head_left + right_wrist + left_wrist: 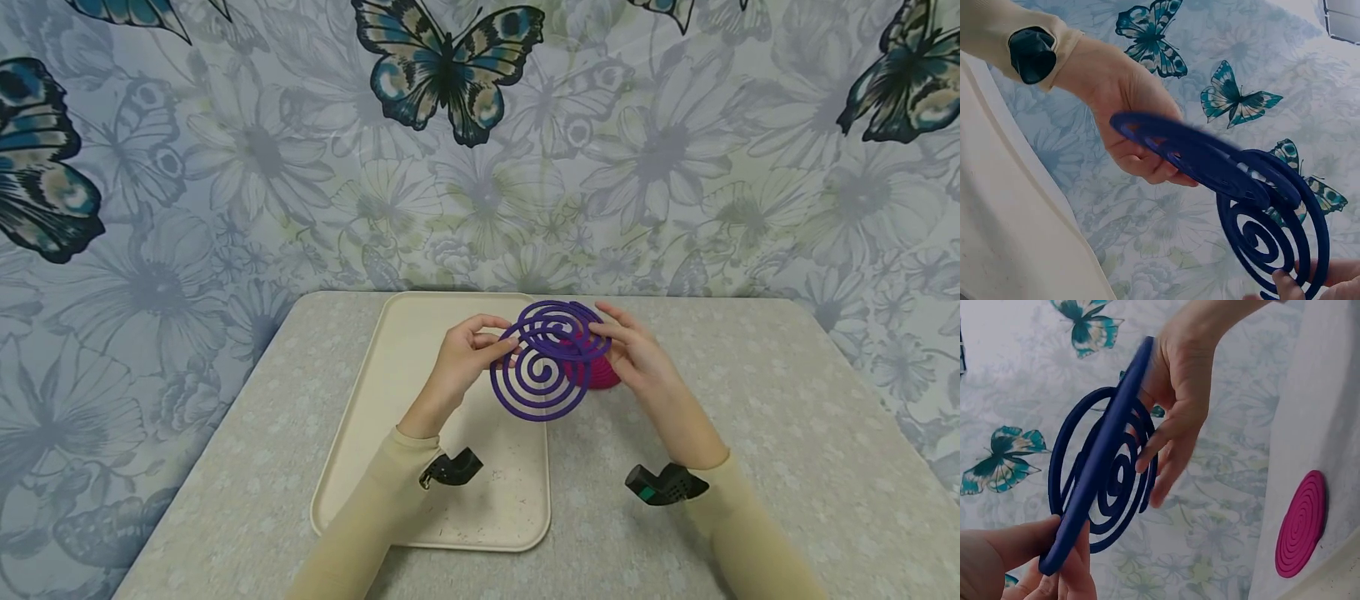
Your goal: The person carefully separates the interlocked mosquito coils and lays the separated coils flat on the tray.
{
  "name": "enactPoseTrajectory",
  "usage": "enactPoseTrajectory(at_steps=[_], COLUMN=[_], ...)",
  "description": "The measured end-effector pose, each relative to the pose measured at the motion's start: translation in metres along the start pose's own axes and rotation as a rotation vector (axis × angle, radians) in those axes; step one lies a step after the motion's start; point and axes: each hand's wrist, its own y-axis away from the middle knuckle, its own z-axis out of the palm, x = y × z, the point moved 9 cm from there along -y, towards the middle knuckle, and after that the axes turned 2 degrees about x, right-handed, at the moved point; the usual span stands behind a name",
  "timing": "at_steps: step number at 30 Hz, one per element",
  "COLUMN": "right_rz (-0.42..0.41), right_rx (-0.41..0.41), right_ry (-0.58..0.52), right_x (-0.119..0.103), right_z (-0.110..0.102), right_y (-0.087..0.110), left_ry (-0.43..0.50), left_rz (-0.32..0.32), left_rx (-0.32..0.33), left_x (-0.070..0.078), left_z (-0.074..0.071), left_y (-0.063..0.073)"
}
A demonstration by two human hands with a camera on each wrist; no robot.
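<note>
Two purple mosquito coils are held up in the air, crossing each other. My left hand (467, 357) pinches the rim of the lower purple mosquito coil (542, 417) between thumb and fingers. With my right hand (639, 354) I hold the upper purple mosquito coil (553, 303) at its right side. In the left wrist view, the left hand's coil (1094, 465) appears nearly edge-on in front of the other. The right wrist view shows the right fingertips against the round coil (1317, 231). Whether the spirals are still linked cannot be told.
A pink, tightly wound mosquito coil (606, 377) lies on the table beyond the hands, partly covered in the head view. A cream tray (405, 492) with small reddish crumbs stands under the left arm. Butterfly-patterned wall (480, 192) rises behind the table (765, 400).
</note>
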Motion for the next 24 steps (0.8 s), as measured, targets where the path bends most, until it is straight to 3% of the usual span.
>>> enactPoseTrajectory(at_steps=[9,13,18,24], right_rz=[-0.032,-0.038,-0.071,-0.084], right_rx=[-0.095,-0.086,-0.063,-0.019], right_ry=[0.241,0.199,0.122,0.05], right_x=[-0.002,-0.003,-0.008,-0.015], right_z=[0.01,0.008,0.005,0.0], right_y=[0.004,0.001,0.001,0.001], left_ry=[0.033,0.072,0.038,0.026], left_rz=[-0.04,-0.066,-0.055,-0.06], left_rx=[0.062,0.051,0.018,-0.103], left_x=[-0.003,-0.006,-0.007,-0.006], left_z=[-0.012,-0.012,-0.007,0.004], left_y=[-0.003,-0.004,-0.005,-0.004])
